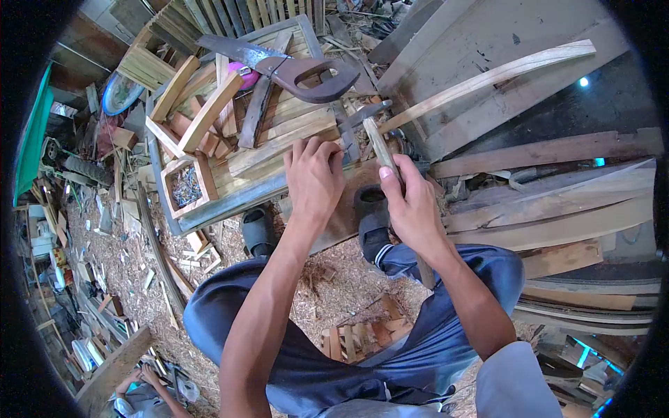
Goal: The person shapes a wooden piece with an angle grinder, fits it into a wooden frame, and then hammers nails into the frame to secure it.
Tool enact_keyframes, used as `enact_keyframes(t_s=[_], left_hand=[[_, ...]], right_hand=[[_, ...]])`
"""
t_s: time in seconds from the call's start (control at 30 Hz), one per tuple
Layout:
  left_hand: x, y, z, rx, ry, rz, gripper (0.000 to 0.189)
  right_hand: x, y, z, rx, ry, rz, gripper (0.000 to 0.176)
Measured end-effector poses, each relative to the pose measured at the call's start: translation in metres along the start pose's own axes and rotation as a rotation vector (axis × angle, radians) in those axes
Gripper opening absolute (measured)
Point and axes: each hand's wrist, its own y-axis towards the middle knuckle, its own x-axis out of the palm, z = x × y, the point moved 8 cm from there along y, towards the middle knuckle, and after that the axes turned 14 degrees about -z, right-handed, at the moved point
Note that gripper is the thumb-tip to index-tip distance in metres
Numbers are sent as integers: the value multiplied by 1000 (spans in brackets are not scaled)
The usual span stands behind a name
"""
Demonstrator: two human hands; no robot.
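Note:
In my right hand (412, 203) is a hammer, its wooden handle (382, 148) gripped partway down and its metal head (367, 113) pointing away from me. My left hand (313, 174) rests at the near edge of a slatted wooden panel (268, 180), fingers curled and pressed together. Whatever those fingers pinch, if anything, is hidden. Just beyond them a pale wooden strip (282, 145) lies across the panel. A handsaw (306, 75) with a brown handle lies farther back on it. To the left sits a small wooden box of nails (185, 187).
Several wood offcuts (209, 115) and a pink object (245, 75) lie on the panel. A long pale slat (495, 78) reaches right, past stacked boards (557, 198). Sawdust and scraps cover the floor (132, 258). Another person (150, 393) sits at lower left.

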Motion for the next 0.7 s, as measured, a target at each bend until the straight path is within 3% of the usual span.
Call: enact_keyframes(t_s=[0.7], left_hand=[[2,-1,4,55,83,46,11]], right_hand=[[-2,-3,-3,33,-30,-50,33]])
